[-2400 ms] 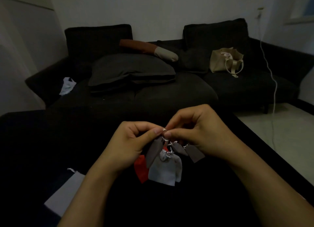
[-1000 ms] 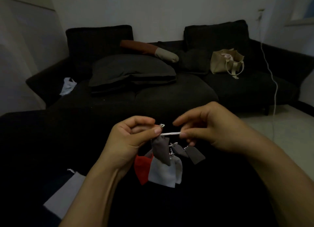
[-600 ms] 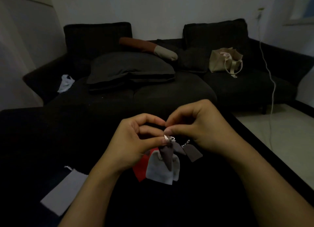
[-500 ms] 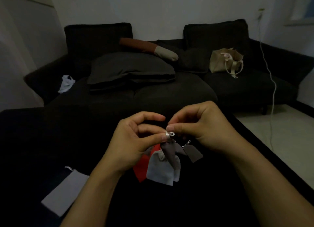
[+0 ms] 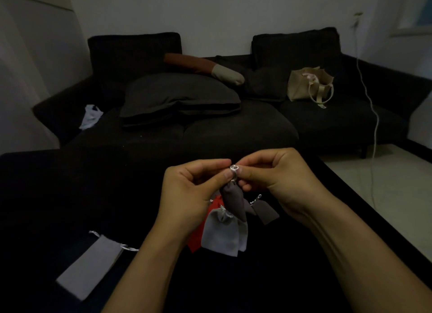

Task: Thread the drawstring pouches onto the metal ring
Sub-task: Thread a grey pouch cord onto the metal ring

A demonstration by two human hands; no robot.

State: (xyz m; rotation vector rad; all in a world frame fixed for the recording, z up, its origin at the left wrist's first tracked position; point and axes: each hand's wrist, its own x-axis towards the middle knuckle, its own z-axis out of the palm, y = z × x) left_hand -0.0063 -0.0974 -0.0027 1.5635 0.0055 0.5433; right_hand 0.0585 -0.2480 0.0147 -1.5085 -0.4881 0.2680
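Observation:
Over the black table, my left hand (image 5: 191, 193) and my right hand (image 5: 275, 179) meet fingertip to fingertip and pinch a small metal ring (image 5: 234, 168) with white drawstring at it. A dark grey pouch (image 5: 233, 201) hangs straight below the ring. Under it dangle a light grey pouch (image 5: 221, 233), a red pouch (image 5: 201, 230) and another dark grey pouch (image 5: 265, 211). The ring is mostly hidden by my fingers. A loose light grey pouch (image 5: 90, 266) lies flat on the table at the lower left.
The black table (image 5: 58, 195) fills the foreground; its right edge runs diagonally beside a pale floor (image 5: 385, 195). Behind stands a dark sofa (image 5: 210, 130) with cushions, a beige tote bag (image 5: 308, 85) and a white cloth (image 5: 91, 116). A white cable (image 5: 374, 125) hangs at right.
One second ago my right hand held a white drawstring stretched away from the left. Both hands have since closed together at the ring, and the bunch of pouches hangs beneath.

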